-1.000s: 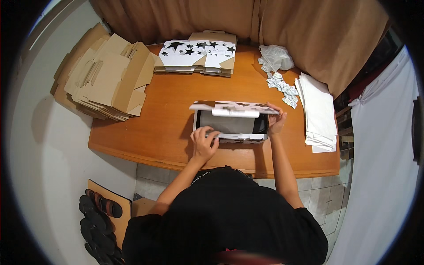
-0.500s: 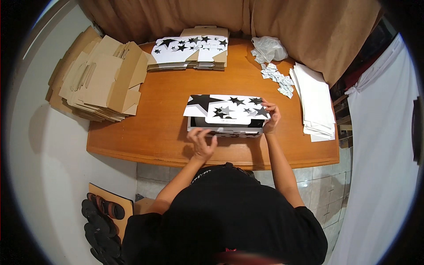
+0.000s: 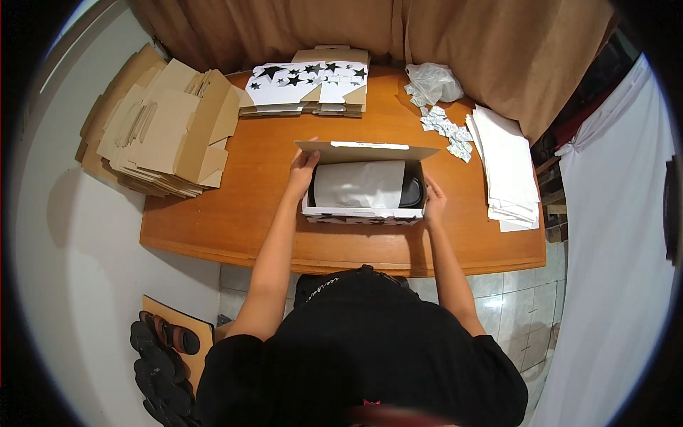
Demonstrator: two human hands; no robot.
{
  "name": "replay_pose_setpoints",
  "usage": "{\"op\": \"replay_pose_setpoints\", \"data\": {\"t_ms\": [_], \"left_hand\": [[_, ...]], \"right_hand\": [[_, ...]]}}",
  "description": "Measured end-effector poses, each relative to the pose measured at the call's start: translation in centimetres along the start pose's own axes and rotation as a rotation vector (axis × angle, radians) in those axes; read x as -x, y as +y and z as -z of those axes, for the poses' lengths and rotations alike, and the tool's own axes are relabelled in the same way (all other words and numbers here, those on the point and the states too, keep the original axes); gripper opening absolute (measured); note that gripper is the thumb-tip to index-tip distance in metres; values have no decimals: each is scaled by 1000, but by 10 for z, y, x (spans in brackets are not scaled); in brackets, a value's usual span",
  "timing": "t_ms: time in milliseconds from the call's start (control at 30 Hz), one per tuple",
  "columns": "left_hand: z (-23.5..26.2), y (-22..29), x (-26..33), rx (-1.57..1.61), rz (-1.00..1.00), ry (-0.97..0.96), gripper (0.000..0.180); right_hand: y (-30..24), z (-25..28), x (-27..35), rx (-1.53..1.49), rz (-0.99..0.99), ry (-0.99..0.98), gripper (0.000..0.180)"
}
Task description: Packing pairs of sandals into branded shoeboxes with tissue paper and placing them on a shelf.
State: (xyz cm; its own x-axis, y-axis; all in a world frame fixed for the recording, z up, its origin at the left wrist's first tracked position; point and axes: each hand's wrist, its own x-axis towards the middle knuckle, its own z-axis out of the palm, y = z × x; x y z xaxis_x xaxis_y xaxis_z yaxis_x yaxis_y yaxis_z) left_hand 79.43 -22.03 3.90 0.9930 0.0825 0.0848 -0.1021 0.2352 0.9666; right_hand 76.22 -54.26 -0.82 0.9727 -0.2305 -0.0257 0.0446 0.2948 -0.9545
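A white shoebox with black stars stands near the front of the table, its lid raised at the back so the brown inner side shows. Inside lies black footwear, mostly covered by a sheet of white paper; only its right end is plain to see. At the lid's left end my left hand is closed on the edge, some fingers hidden behind it. My right hand holds the right end of the box, its fingers along the side wall.
Flat brown cartons are piled at the left. Folded star-printed boxes lie at the back. Toward the right are small white packets, a clear plastic bag and a stack of white paper. Sandals hang on a board at lower left.
The lid has swung up and back, uncovering the paper and footwear. My left hand has moved from the front of the box up to the lid's left end; my right hand stays at the right end.
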Motion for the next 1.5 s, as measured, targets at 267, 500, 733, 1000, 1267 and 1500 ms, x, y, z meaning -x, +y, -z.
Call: {"op": "replay_pose_setpoints", "data": {"t_ms": [267, 500, 733, 1000, 1267, 1500], "left_hand": [[16, -23, -5, -21, -26, -86, 25], [37, 6, 8, -633, -65, -428, 47], [59, 59, 2, -688, 459, -809, 78], [29, 26, 71, -819, 121, -440, 109], [19, 5, 100, -890, -100, -178, 91], [-21, -10, 125, -502, -273, 430, 80]], "right_hand": [[10, 8, -7, 525, 384, -268, 39], [-10, -18, 8, 381, 392, -176, 56], [1, -6, 0, 418, 426, -197, 46], [0, 12, -1, 179, 268, -323, 53], [-46, -17, 33, 1025, 526, -417, 84], [-62, -31, 45, 1303, 643, -407, 64]]}}
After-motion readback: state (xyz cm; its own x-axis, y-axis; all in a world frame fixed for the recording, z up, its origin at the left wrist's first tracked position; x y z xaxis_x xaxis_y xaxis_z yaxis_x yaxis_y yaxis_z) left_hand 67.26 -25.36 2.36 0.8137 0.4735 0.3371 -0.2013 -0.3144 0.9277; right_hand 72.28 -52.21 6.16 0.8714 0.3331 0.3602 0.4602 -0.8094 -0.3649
